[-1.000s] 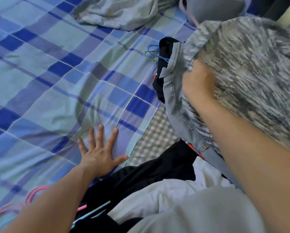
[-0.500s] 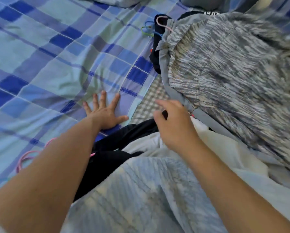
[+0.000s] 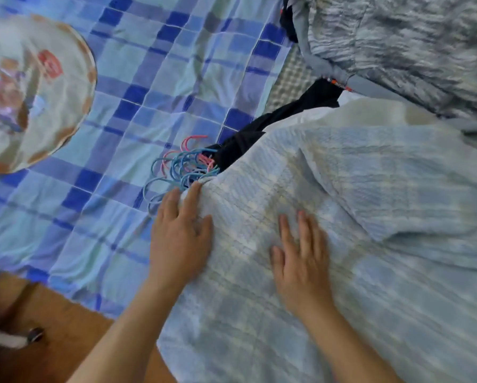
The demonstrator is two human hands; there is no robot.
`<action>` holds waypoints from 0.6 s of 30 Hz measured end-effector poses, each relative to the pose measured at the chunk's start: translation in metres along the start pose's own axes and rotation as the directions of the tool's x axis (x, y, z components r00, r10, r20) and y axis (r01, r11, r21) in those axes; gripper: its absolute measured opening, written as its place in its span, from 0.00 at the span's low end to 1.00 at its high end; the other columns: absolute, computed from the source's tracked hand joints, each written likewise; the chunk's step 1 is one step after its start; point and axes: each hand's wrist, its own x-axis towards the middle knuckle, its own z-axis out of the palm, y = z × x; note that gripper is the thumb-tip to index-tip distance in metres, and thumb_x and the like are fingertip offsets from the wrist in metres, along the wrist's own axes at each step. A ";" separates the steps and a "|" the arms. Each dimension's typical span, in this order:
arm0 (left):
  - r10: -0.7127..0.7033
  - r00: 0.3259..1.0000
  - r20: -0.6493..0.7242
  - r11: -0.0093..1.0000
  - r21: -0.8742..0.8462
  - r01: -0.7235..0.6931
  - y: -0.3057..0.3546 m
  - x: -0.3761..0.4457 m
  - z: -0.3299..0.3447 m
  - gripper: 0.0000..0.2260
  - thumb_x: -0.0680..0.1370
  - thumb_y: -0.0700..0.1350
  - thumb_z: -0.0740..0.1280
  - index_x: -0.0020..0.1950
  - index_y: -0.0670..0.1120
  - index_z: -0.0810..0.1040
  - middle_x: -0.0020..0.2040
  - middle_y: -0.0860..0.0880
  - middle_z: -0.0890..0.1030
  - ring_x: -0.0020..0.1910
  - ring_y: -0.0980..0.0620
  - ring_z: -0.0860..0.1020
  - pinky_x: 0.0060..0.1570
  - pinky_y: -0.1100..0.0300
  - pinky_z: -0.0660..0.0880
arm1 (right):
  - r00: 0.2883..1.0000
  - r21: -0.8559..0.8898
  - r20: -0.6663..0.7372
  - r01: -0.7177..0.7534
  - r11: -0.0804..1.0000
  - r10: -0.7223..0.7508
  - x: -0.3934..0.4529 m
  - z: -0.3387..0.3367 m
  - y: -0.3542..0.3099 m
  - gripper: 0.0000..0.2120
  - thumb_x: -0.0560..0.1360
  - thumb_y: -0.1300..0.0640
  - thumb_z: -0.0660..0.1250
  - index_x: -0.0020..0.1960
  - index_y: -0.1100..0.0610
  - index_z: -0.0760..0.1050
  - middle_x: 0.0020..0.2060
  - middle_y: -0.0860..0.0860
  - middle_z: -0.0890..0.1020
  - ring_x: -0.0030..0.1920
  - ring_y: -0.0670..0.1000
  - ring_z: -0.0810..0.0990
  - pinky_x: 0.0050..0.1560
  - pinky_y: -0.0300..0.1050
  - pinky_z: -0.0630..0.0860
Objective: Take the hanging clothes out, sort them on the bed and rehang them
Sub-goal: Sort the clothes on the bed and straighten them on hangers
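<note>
Both your hands lie flat w/ fingers straight, gripping nothing, on the pale blue checked garment that tops the pile on the right side of the bed. Left hand rests at the garment's left edge, fingertips just beside the bunch of blue & pink hanger hooks sticking out from under the cloth onto the blue plaid bedsheet. Right hand presses mid-garment, fingers spread a bit, apart from the left. A black garment shows under the checked one, running up toward a grey marled garment at top right; a strip of small-check grey fabric sits between it & the sheet. Round printed cushion lies at far left, blurred. Wooden floor shows at bottom left beyond the bed edge.
</note>
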 end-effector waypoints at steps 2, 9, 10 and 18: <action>-0.192 0.981 0.010 0.979 -0.066 0.192 -0.016 -0.038 0.004 0.32 0.80 0.54 0.66 0.81 0.56 0.56 0.81 0.43 0.56 0.80 0.45 0.55 0.78 0.47 0.55 | 0.995 -0.030 0.101 -0.012 0.999 0.015 0.001 0.003 0.008 0.29 0.82 0.42 0.50 0.81 0.47 0.53 0.81 0.54 0.52 0.80 0.60 0.51 0.77 0.62 0.51; -0.477 0.836 0.270 0.698 -0.462 0.547 -0.005 -0.081 -0.033 0.12 0.79 0.50 0.70 0.58 0.48 0.74 0.47 0.48 0.79 0.44 0.45 0.81 0.38 0.53 0.77 | 0.862 -0.014 0.492 -0.134 0.991 0.124 0.011 -0.075 0.002 0.30 0.83 0.46 0.54 0.82 0.48 0.47 0.81 0.53 0.43 0.80 0.58 0.44 0.79 0.55 0.48; -0.478 0.832 0.281 0.698 -0.454 0.554 -0.006 -0.085 -0.038 0.12 0.77 0.49 0.71 0.57 0.48 0.74 0.48 0.46 0.80 0.44 0.44 0.81 0.40 0.51 0.79 | 0.862 0.047 0.477 -0.220 0.974 0.171 0.002 -0.089 -0.005 0.29 0.83 0.48 0.56 0.81 0.51 0.52 0.80 0.55 0.50 0.79 0.59 0.52 0.78 0.54 0.54; -0.294 0.720 0.628 0.503 -0.539 0.676 -0.036 -0.103 -0.064 0.18 0.72 0.45 0.74 0.60 0.44 0.78 0.50 0.40 0.85 0.47 0.39 0.85 0.51 0.38 0.82 | 0.799 0.399 0.489 -0.562 0.725 0.350 -0.145 -0.131 -0.081 0.16 0.84 0.50 0.59 0.69 0.51 0.73 0.63 0.46 0.74 0.51 0.44 0.76 0.50 0.38 0.75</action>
